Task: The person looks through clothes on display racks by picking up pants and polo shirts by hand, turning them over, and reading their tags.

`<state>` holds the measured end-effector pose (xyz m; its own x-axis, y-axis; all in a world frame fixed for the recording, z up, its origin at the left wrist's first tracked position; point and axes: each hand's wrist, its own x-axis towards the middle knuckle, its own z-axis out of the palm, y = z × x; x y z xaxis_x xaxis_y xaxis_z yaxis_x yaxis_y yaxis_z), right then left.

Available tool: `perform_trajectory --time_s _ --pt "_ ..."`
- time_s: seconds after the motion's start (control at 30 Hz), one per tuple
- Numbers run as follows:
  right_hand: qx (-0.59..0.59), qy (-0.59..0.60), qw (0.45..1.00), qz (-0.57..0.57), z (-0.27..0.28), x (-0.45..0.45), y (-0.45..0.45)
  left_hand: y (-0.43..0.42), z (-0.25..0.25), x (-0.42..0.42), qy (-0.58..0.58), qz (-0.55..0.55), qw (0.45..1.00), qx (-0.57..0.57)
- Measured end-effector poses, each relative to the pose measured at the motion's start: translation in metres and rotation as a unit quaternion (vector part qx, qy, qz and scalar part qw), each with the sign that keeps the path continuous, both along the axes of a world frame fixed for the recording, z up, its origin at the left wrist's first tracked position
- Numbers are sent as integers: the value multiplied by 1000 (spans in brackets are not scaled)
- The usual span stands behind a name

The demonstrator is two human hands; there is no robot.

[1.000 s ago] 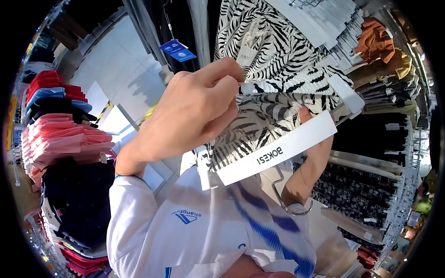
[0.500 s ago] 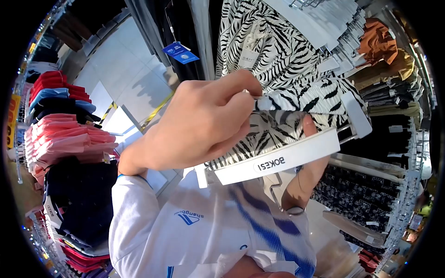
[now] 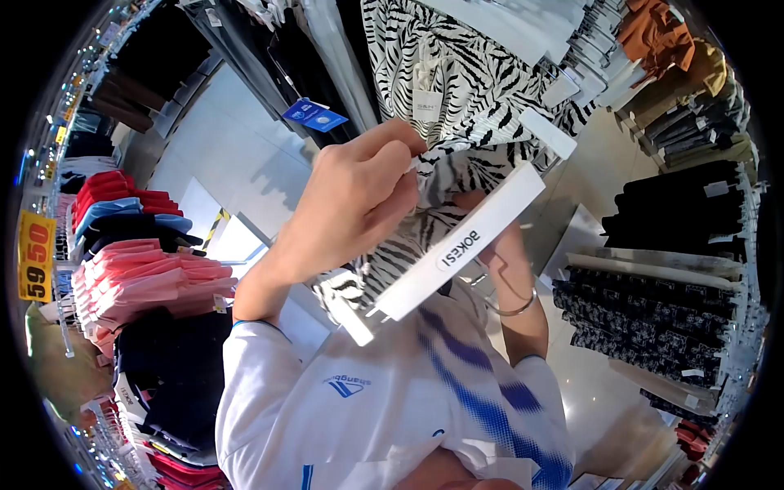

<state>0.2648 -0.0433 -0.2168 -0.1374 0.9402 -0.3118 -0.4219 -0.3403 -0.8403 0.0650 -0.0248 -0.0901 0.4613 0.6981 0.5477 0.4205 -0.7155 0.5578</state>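
Observation:
My left hand [image 3: 359, 184] is closed, its fingertips pinching the gathered waistband of black-and-white zebra-print pants [image 3: 490, 90]. A white clip hanger [image 3: 465, 245] marked BOKESI lies slantwise below that hand, with a clip at each end. The waistband fabric bunches at the lower left clip, and the upper right clip lies by the cloth. Behind the hanger bar, my right hand [image 3: 498, 241] is closed around it, most of its fingers hidden by the bar and cloth. The metal hanger hook [image 3: 482, 283] shows beside my right wrist. A pale tag [image 3: 426, 106] hangs on the pants.
Folded-over pink garments [image 3: 147, 282] and dark clothes [image 3: 167, 376] hang on the left. To the right hang black patterned pants [image 3: 645, 318]. A blue tag [image 3: 315, 115] dangles from dark trousers ahead. White hangers [image 3: 600, 53] crowd a rail at the upper right.
The hanger has swung to a steeper slant, its right end moving left and its left end dropping slightly. My left hand has shifted left with the waistband. My right hand has moved left too.

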Motion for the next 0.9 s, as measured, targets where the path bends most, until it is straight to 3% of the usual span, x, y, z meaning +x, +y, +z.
perform_trajectory --time_s 0.03,0.17,0.23,0.33,0.43,0.67,0.73,0.9 --pt "4 -13 1000 3 -1 3 0 0 1 -2 2 2 1000 1" --pt "35 261 962 70 -13 14 3 -3 -3 -6 76 25 996 -44" --pt "32 283 957 52 -3 10 3 0 -12 -3 114 31 993 -7" --pt "-16 320 947 12 -4 7 5 4 -27 2 132 0 989 -65" --pt "-55 328 943 -25 -5 11 10 7 -39 2 96 -44 986 -130" --pt "-29 73 992 -98 12 12 6 5 -41 -4 28 -104 983 -146" --pt "3 86 991 -100 5 17 8 8 -44 -10 -41 -184 973 -134" --pt "20 254 965 -57 -2 22 8 5 -44 -5 -42 -165 979 -109"
